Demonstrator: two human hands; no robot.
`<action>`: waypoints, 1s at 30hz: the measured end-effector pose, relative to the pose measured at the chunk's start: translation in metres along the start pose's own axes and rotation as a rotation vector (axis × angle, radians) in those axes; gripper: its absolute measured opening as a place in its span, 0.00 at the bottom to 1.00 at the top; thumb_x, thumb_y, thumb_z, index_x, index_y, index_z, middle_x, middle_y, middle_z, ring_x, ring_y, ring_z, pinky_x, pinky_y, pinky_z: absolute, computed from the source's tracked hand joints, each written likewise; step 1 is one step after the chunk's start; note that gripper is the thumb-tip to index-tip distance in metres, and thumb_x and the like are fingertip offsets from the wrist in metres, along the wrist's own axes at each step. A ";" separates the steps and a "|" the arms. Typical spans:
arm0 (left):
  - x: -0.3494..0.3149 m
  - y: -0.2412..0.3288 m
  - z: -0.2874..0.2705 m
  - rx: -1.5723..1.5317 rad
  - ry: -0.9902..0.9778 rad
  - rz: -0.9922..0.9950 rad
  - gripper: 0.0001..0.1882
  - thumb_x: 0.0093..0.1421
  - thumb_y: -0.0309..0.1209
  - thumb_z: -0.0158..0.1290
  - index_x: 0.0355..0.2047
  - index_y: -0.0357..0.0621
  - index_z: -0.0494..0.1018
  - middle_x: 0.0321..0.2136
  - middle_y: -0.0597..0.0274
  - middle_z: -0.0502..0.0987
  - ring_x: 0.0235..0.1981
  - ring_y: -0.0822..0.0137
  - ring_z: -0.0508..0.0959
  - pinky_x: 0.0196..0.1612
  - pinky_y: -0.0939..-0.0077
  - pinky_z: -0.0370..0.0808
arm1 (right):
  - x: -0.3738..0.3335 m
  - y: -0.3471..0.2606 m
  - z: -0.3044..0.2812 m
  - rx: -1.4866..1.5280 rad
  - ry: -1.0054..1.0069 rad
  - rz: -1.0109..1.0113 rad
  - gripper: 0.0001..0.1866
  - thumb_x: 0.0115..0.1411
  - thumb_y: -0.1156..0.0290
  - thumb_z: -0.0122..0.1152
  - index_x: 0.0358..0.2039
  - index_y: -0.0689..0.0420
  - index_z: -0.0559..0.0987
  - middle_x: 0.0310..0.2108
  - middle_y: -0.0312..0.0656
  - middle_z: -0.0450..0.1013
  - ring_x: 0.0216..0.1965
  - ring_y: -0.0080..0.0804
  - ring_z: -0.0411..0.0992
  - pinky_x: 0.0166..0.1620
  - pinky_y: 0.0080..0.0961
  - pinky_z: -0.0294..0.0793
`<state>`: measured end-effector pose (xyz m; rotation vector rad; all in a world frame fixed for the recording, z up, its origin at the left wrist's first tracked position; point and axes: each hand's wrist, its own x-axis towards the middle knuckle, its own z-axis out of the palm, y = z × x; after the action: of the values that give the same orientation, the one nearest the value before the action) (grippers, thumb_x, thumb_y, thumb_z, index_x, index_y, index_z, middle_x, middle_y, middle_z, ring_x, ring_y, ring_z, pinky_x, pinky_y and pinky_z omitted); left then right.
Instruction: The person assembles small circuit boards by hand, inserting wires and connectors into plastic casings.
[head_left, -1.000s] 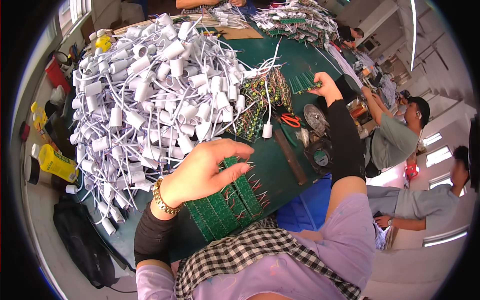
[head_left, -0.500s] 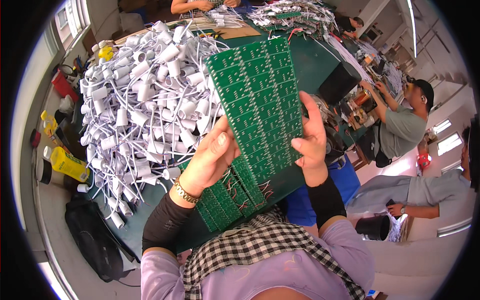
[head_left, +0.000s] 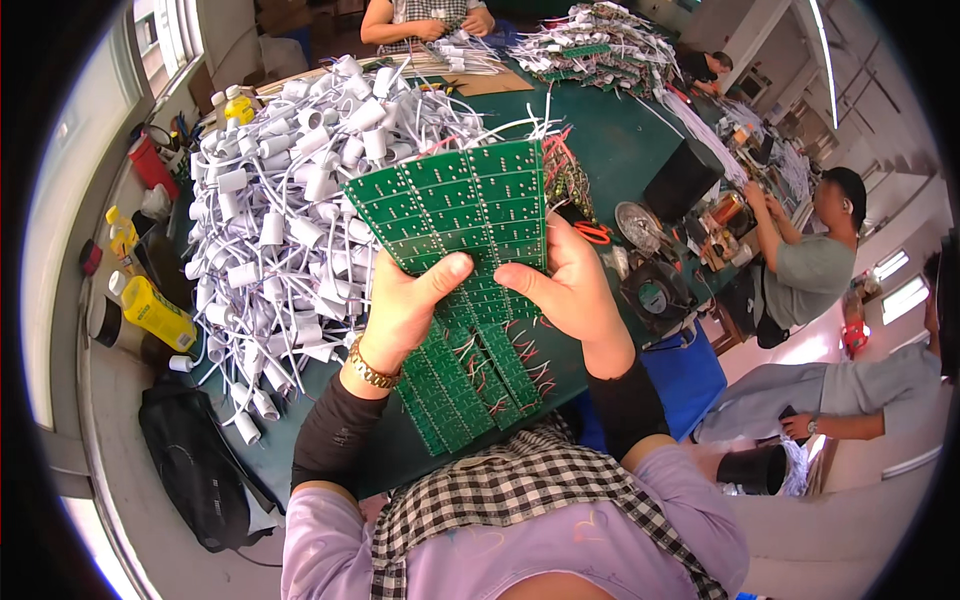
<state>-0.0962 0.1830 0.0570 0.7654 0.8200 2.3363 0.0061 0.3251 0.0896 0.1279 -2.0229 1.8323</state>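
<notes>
A green circuit board panel (head_left: pixel 455 205) with rows of solder points is held up between my two hands, its far edge tilted up. My left hand (head_left: pixel 405 305) grips its left side, the thumb pressed on the face. My right hand (head_left: pixel 575 290) clasps the right side, its thumb also on the face and fingers behind. Below it on the table lie more green circuit boards (head_left: pixel 445 400), with red and white wires (head_left: pixel 480 372) sticking out. Just left of my left hand rises a large heap of white lamp sockets with cables (head_left: pixel 290 210).
A fan (head_left: pixel 655 290), a metal dish (head_left: pixel 640 225) and a black box (head_left: pixel 683 180) stand to the right. Orange-handled scissors (head_left: pixel 592 233) lie nearer. Wired boards (head_left: pixel 600 45) are piled at the back. Yellow bottles (head_left: pixel 155 312) line the left. Co-workers sit at the far side and right.
The panel has come down and tipped, so its face looks shorter. Both thumbs now lie on its face, closer together. Bundled wires and scissors beyond it have come into sight.
</notes>
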 end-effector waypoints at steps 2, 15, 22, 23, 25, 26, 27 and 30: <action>0.002 0.001 -0.002 0.544 -0.098 0.242 0.15 0.50 0.26 0.61 0.39 0.37 0.73 0.34 0.63 0.78 0.34 0.73 0.77 0.37 0.78 0.73 | 0.004 0.014 0.001 -0.028 0.037 -0.075 0.25 0.54 0.77 0.60 0.52 0.66 0.64 0.41 0.43 0.72 0.42 0.25 0.70 0.46 0.24 0.68; -0.008 -0.023 0.003 1.220 0.113 0.796 0.22 0.45 0.20 0.60 0.44 0.35 0.72 0.38 0.50 0.78 0.37 0.62 0.80 0.39 0.73 0.75 | 0.013 0.060 0.031 -0.525 0.471 -0.637 0.12 0.51 0.83 0.55 0.38 0.64 0.74 0.31 0.46 0.75 0.31 0.36 0.76 0.35 0.25 0.71; 0.016 0.013 -0.012 0.773 0.355 0.321 0.12 0.51 0.26 0.61 0.35 0.35 0.76 0.28 0.63 0.79 0.28 0.78 0.75 0.35 0.83 0.71 | 0.024 0.058 0.018 0.277 0.434 -0.306 0.11 0.55 0.76 0.61 0.38 0.63 0.74 0.37 0.39 0.74 0.34 0.26 0.74 0.39 0.21 0.73; 0.022 0.027 -0.021 0.684 0.368 0.267 0.15 0.52 0.27 0.61 0.39 0.34 0.74 0.30 0.64 0.79 0.29 0.78 0.75 0.35 0.83 0.71 | 0.021 0.057 0.008 0.363 0.464 -0.209 0.12 0.55 0.76 0.61 0.40 0.62 0.73 0.36 0.40 0.73 0.33 0.27 0.74 0.38 0.21 0.74; 0.035 0.048 -0.050 0.666 0.412 0.241 0.26 0.51 0.29 0.61 0.48 0.34 0.66 0.39 0.58 0.75 0.38 0.71 0.73 0.40 0.77 0.70 | 0.014 0.052 -0.007 0.572 0.398 -0.073 0.13 0.61 0.64 0.53 0.39 0.60 0.71 0.32 0.38 0.71 0.29 0.27 0.72 0.33 0.22 0.73; 0.040 0.053 -0.069 0.739 0.446 0.271 0.35 0.50 0.31 0.62 0.55 0.35 0.59 0.47 0.53 0.71 0.45 0.65 0.72 0.45 0.70 0.70 | 0.011 0.051 -0.012 0.645 0.326 0.014 0.15 0.63 0.58 0.48 0.38 0.59 0.70 0.30 0.38 0.69 0.28 0.28 0.71 0.31 0.24 0.73; 0.045 0.050 -0.082 0.739 0.449 0.269 0.35 0.50 0.31 0.62 0.55 0.35 0.59 0.47 0.53 0.71 0.45 0.65 0.72 0.45 0.70 0.70 | 0.010 0.058 -0.014 0.706 0.273 0.084 0.23 0.64 0.49 0.39 0.37 0.58 0.70 0.26 0.36 0.66 0.25 0.28 0.67 0.27 0.24 0.68; 0.052 0.041 -0.110 2.044 0.912 0.556 0.54 0.42 0.39 0.64 0.62 0.38 0.42 0.63 0.45 0.39 0.62 0.35 0.41 0.57 0.40 0.49 | 0.004 0.066 -0.008 0.914 0.027 0.157 0.26 0.65 0.47 0.33 0.36 0.58 0.70 0.23 0.36 0.65 0.23 0.28 0.64 0.25 0.24 0.65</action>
<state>-0.2166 0.1478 0.0294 0.3917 3.8119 1.1853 -0.0173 0.3427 0.0294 0.1962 -1.0498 2.6946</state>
